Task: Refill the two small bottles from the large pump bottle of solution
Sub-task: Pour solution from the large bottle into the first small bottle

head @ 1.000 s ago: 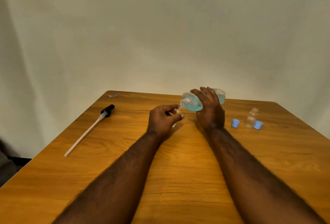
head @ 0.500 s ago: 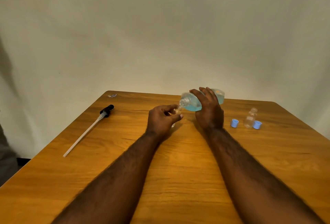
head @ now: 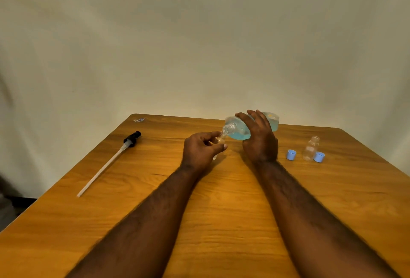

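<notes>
Right hand (head: 259, 139) grips the large bottle (head: 239, 130) of blue solution, tipped on its side above the table (head: 221, 200), open neck toward the left. Left hand (head: 200, 150) pinches a small bottle (head: 220, 139) at that neck; contact between the mouths appears likely but is unclear. Second small bottle (head: 311, 148) stands upright between two blue caps (head: 291, 155). Pump (head: 111, 162) lies well apart at left.

large bottle (head: 237, 130): 1; small bottle (head: 311, 149): 2; blue cap (head: 291, 155): 2; pump (head: 132, 138): 1; hand (head: 200, 152): 2
</notes>
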